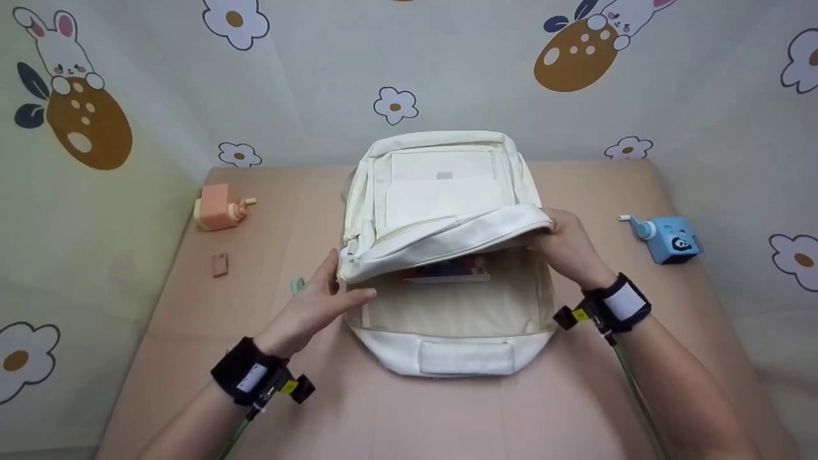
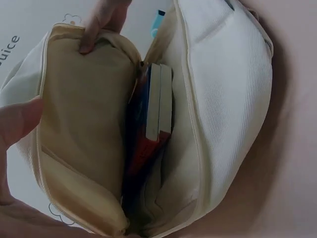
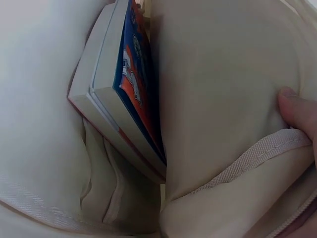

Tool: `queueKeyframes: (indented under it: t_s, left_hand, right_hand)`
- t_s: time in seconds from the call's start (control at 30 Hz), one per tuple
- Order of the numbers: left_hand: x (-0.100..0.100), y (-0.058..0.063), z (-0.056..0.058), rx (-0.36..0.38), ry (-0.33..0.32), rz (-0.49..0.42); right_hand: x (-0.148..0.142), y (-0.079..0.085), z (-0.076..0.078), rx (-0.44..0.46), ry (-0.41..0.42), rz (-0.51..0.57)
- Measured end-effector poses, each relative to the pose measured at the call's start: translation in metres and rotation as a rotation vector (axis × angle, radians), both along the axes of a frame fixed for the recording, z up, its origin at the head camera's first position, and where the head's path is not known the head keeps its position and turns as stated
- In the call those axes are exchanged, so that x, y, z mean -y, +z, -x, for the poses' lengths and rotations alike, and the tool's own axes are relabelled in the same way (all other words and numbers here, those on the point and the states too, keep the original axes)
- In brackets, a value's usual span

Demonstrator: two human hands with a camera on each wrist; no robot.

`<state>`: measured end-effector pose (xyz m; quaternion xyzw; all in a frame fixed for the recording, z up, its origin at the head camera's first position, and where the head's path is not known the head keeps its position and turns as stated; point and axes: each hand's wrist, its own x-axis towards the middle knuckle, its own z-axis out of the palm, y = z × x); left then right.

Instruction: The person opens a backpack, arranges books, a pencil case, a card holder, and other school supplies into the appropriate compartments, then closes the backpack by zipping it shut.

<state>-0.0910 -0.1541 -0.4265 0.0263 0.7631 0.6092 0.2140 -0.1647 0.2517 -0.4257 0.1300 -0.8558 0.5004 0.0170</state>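
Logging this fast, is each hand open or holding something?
Left hand: open, by the backpack flap.
Right hand: closed, holding the backpack flap's edge.

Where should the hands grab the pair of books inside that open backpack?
Probably by the exposed page-edge end of the books, coming from the near side under the raised flap: that end faces the opening, and they're stacked together, so one pinch might span both.

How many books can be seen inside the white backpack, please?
2: a blue-and-orange book, its cover facing the lifted front panel of the backpack, and a second book right beside it, on the side away from that panel. More may be hidden deeper inside.
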Motion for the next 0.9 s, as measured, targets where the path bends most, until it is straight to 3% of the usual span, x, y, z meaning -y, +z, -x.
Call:
queueKeyframes:
  t_s: [0.1,0.17,0.33,0.43,0.63,0.9]
  left_hand:
    - [-0.002,0.001,0.004,-0.075,-0.038,0.14]
    - [-0.002,0.001,0.009,-0.141,-0.083,0.173]
    - [-0.007,-0.002,0.025,-0.338,-0.18,0.166]
    - [-0.011,-0.005,0.034,-0.42,-0.2,0.15]
    - [-0.017,-0.006,0.037,-0.471,-0.18,0.19]
    - [-0.018,-0.008,0.033,-0.51,-0.233,0.227]
  right_hand:
    - [0.0,-0.001,-0.001,0.008,0.007,-0.001]
    - [-0.001,-0.002,-0.001,0.002,0.012,0.0]
    - [-0.002,-0.004,-0.001,-0.002,0.022,0.0]
    - [-0.004,-0.004,-0.003,0.023,0.039,0.0]
    - [-0.01,-0.005,-0.01,0.038,0.117,-0.012]
    - [-0.022,-0.004,-0.029,0.058,0.271,-0.101]
